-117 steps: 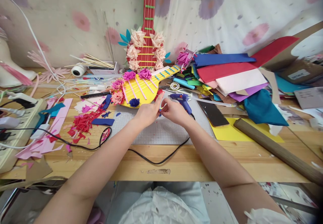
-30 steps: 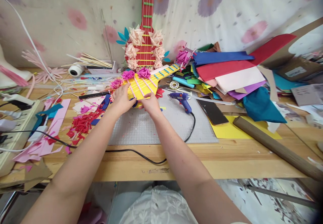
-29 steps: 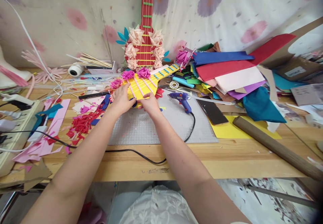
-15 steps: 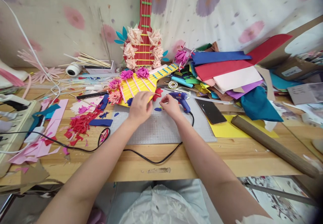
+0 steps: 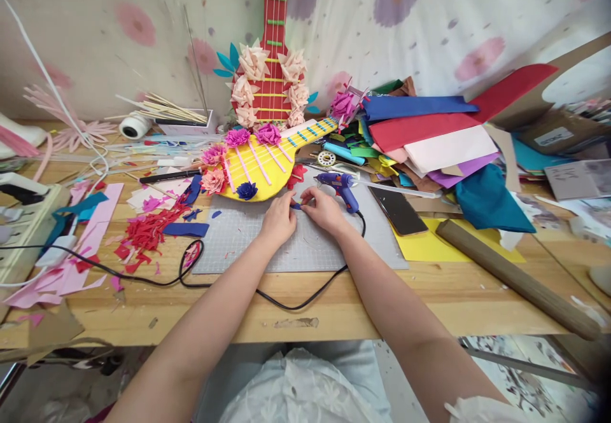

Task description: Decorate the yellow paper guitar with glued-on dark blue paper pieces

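My left hand [image 5: 280,221] and my right hand [image 5: 323,210] meet low over the grey cutting mat [image 5: 248,245]. Between their closed fingertips is a small blue paper piece [image 5: 296,207]; the fingers hide part of it. Just behind lies a yellow paper guitar [image 5: 260,168] with pink strips and white strings. Pink paper flowers and a dark blue paper flower [image 5: 247,191] decorate its body. A red paper flower [image 5: 296,176] sits beyond my fingertips. Close to my right hand, a blue glue gun [image 5: 340,186] rests on the mat with a clear glue stick in its back.
A red guitar [image 5: 273,98] with pale flowers stands against the curtain. Paper scraps [image 5: 153,229] and a power strip [image 5: 28,238] are at left. A phone [image 5: 400,210], a brown roll [image 5: 515,280] and stacked coloured sheets [image 5: 429,121] lie at right. A black cord [image 5: 296,307] crosses the front.
My left hand has come down off the yellow guitar's body toward my right hand, uncovering the dark blue flower. Both hands' fingertips now close in at the small blue piece on the mat.
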Demonstrator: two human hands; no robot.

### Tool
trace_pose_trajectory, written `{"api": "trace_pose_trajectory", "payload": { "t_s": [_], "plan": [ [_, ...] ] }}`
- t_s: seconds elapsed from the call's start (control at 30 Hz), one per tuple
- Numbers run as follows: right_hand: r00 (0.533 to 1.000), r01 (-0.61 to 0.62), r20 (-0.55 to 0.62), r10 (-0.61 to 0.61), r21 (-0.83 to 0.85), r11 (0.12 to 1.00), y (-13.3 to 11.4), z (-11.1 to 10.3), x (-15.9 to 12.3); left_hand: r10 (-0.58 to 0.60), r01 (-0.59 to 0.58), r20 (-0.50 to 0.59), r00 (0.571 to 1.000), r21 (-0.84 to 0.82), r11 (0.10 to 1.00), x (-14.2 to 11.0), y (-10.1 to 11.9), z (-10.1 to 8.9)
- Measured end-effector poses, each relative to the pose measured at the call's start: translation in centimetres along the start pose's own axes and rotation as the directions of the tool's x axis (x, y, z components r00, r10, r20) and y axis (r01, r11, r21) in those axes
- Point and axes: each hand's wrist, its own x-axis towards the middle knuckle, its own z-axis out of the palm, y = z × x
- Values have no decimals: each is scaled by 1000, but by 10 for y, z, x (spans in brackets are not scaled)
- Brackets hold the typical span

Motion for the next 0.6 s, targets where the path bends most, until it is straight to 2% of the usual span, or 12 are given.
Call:
{"api": "trace_pose_trajectory", "payload": {
  "t_s": [0.1,0.27,0.47,0.6],
  "plan": [
    [1000,3,-23,-1,80,997,1,1,-1,-27,26,-21,999,-33,999,-1,-1,1],
    [999,14,-46,0,307,952,7,5,-1,-55,47,-60,997,-121,992,-2,-1,2],
    [998,52,-48,-36,408,912,7,4,-2,-172,137,-87,981,-310,941,-1,-1,-1],
    [999,39,-5,-42,491,870,4,4,-3,-201,150,-113,973,-348,926,-1,-4,-1]
  ]
}}
